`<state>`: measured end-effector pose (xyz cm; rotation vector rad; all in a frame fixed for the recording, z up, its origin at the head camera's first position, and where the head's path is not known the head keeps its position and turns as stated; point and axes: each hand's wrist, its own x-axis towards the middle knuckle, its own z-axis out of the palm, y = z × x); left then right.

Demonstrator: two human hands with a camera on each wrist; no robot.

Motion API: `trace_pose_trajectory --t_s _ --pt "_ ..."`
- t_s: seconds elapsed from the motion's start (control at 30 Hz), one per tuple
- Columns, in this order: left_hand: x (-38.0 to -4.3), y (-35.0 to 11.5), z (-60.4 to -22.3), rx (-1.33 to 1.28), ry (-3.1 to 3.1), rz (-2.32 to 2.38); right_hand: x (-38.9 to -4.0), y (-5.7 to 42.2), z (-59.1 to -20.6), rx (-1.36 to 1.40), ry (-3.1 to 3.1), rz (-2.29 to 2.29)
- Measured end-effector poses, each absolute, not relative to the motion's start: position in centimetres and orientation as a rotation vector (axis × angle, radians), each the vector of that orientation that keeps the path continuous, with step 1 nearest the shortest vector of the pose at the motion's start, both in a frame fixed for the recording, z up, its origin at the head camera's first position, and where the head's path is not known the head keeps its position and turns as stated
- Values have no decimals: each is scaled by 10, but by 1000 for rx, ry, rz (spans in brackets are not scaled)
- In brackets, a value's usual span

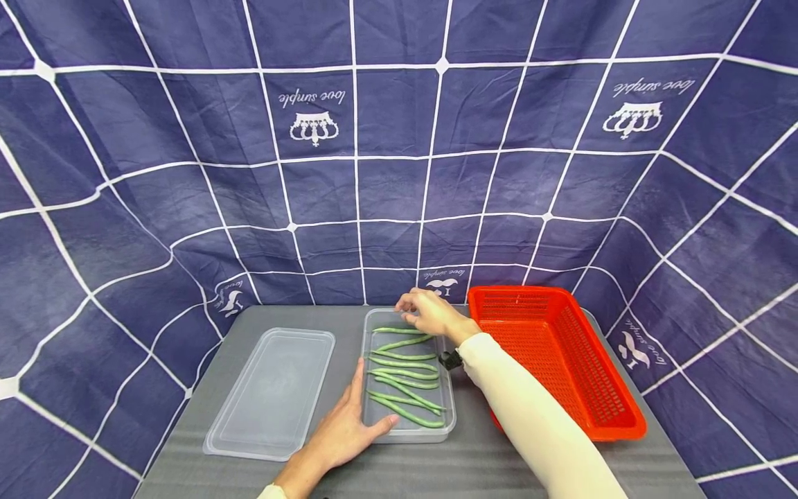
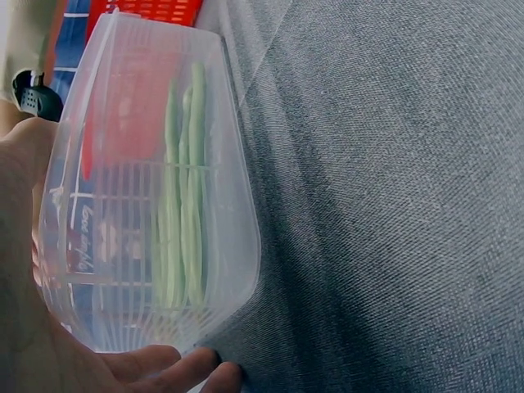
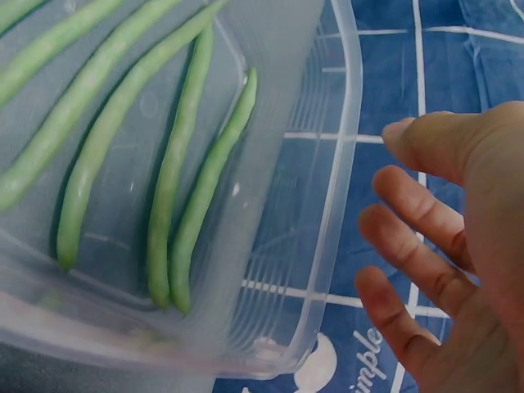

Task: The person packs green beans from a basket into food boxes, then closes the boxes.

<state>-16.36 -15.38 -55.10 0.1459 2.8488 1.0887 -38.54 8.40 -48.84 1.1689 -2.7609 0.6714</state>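
Several green beans (image 1: 405, 378) lie in a loose row on the floor of a clear plastic container (image 1: 451, 409). My left hand (image 1: 349, 430) rests against the container's near left corner, fingers stretched along its left wall and thumb at the near rim. In the left wrist view, the beans (image 2: 188, 205) show through the container's wall (image 2: 233, 196). Over the far end hovers my right hand (image 1: 433, 312), its fingers loosely bent and holding nothing. The right wrist view has that hand (image 3: 458, 237) just off the container's rim (image 3: 344, 164), apart from the beans (image 3: 205, 188).
To the left, a translucent lid (image 1: 271, 395) lies flat on the grey table (image 1: 337, 333). A red plastic basket (image 1: 614, 388) stands to the right, partly behind my right sleeve (image 1: 530, 416). A blue cloth (image 1: 399, 187) with white lines hangs behind and on both sides.
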Motion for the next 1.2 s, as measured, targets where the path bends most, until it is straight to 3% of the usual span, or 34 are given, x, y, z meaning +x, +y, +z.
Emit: trace_pose_trajectory --t_s 0.63,1.2 --pt "-171 -175 -546 137 2880 1132 -344 55 -491 1122 -2757 893" --pt "-185 -247 -528 15 3012 1041 -298 12 -504 1145 -2778 818"
